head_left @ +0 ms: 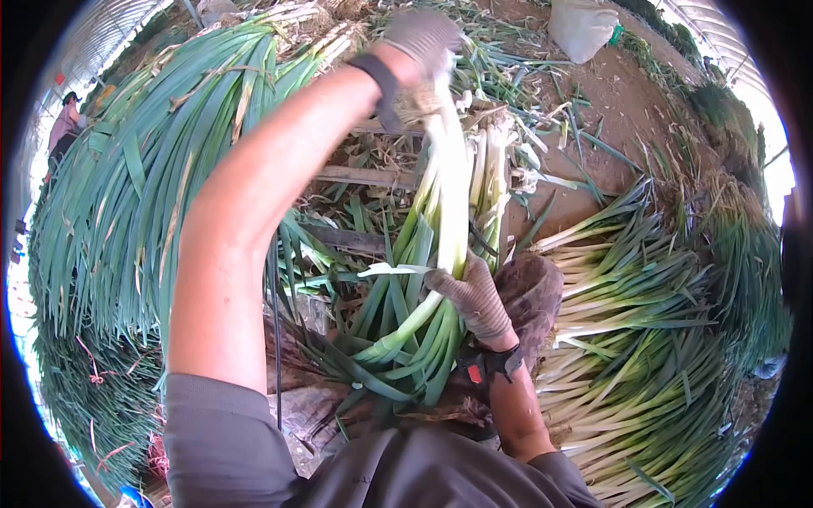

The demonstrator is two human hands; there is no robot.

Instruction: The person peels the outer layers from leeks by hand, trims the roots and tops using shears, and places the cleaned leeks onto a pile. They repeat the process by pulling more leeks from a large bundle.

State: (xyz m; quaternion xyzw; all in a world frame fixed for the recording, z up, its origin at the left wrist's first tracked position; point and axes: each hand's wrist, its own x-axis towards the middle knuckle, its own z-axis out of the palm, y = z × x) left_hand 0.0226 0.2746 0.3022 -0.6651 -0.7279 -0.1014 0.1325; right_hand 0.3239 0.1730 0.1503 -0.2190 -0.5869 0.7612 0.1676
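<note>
My right hand (474, 296), in a striped glove, is closed round the lower part of a green onion stalk (454, 195) held upright before me. Raised at the top centre, my left hand (422, 41) is gloved and blurred by motion. It is by the stalk's root end, and what its fingers hold cannot be made out. A strip of pale leaf (394, 269) sticks out left of my right hand. Long green leaves (406, 339) hang below over my lap. More white stalks (491, 169) stand just behind the held one.
A large pile of green onions (135, 186) rises at the left. Rows of trimmed stalks (627, 339) lie at the right. A white sack (583, 30) stands at the top right. Wooden slats (364, 176) lie ahead. Another person (66, 127) is at the far left.
</note>
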